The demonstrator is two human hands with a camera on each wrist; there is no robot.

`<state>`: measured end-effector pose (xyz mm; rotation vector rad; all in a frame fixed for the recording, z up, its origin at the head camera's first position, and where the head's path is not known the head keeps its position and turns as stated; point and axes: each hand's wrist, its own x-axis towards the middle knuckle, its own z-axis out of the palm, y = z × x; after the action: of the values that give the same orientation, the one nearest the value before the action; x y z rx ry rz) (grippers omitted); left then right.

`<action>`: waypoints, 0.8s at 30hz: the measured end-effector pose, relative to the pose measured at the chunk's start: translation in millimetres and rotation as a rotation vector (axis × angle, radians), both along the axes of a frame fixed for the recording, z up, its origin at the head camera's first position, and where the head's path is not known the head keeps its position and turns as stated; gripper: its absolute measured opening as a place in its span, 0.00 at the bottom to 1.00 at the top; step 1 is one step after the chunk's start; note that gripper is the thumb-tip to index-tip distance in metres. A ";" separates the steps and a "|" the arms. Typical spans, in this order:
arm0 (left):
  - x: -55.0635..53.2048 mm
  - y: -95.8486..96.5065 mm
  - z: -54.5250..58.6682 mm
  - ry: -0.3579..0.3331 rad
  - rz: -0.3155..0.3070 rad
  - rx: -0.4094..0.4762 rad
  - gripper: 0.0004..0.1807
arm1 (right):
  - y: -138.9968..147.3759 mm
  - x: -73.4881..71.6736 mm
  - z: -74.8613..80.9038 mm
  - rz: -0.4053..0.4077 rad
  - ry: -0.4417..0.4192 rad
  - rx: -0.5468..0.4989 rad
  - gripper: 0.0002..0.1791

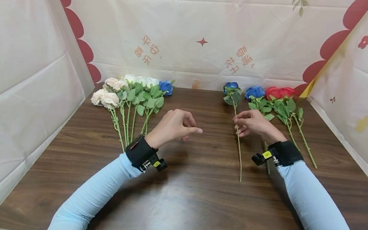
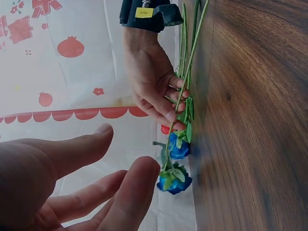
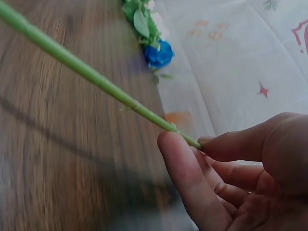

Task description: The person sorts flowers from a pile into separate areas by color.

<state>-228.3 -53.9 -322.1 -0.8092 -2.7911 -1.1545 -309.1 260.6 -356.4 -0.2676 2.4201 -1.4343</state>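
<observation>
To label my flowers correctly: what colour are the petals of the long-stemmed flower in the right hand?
Blue petals, clearest in the left wrist view.

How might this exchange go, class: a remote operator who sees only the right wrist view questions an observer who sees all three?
Operator: The right hand pinches a green stem, but its top is out of my picture. What is up there?
Observer: A blue bloom, seen in the head view.
Operator: And is the left hand holding anything?
Observer: No, the left wrist view shows nothing between its thumb and fingers.
</observation>
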 end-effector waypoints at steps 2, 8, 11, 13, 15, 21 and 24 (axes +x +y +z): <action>-0.4 0.0 -0.2 -0.002 0.002 -0.008 0.14 | 4.2 -1.3 -1.7 -0.017 0.001 0.012 0.20; -1.1 0.1 -0.2 -0.027 0.015 -0.021 0.14 | 15.1 -3.4 -3.0 -0.059 0.027 0.043 0.20; -0.9 0.6 0.3 -0.031 0.023 -0.032 0.14 | 19.7 -3.7 -2.0 -0.076 0.043 0.077 0.20; -0.7 0.9 0.4 -0.033 0.028 -0.042 0.14 | 23.0 -4.5 -1.7 -0.085 0.052 0.114 0.20; -0.4 1.0 0.1 -0.035 0.029 -0.053 0.14 | 26.0 -5.3 -1.8 -0.092 0.054 0.147 0.20; -0.3 0.9 -1.0 -0.036 0.021 -0.057 0.15 | 33.4 -7.5 -4.1 -0.139 0.087 0.242 0.19; -0.5 0.7 -1.7 -0.041 0.024 -0.058 0.15 | 35.2 -7.6 -5.1 -0.180 0.118 0.277 0.19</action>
<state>-228.9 -53.2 -323.8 -0.7630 -2.8715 -1.1044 -316.7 295.8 -361.5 -0.0732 2.7615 -1.1586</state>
